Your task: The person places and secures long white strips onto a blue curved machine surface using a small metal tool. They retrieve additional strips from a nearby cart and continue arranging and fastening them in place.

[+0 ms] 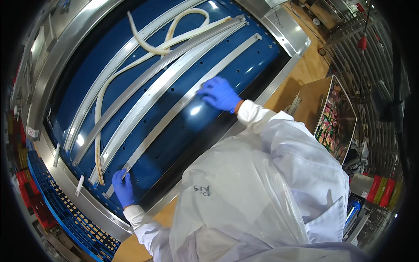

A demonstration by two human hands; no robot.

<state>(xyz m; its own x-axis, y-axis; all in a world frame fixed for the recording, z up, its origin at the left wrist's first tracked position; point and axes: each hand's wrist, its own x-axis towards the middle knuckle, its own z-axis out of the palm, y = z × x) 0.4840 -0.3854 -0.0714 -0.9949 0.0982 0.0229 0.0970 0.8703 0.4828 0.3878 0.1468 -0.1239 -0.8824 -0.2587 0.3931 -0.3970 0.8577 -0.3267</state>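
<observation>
Hands [123,188] [219,93] spread wide, fingers pressing one metal strip [174,112].

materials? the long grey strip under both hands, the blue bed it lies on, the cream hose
Long grey flat strip: looks like bare metal, dull brushed sheen, probably aluminium or steel. Blue bed surface: smooth, glossy, with bright glare spots and small holes; coated metal or plastic, cannot tell which. Cream looped hose: bends freely, so likely rubber or soft plastic, brown-stained. Blue-gloved left hand and right hand both touch the strip.
</observation>
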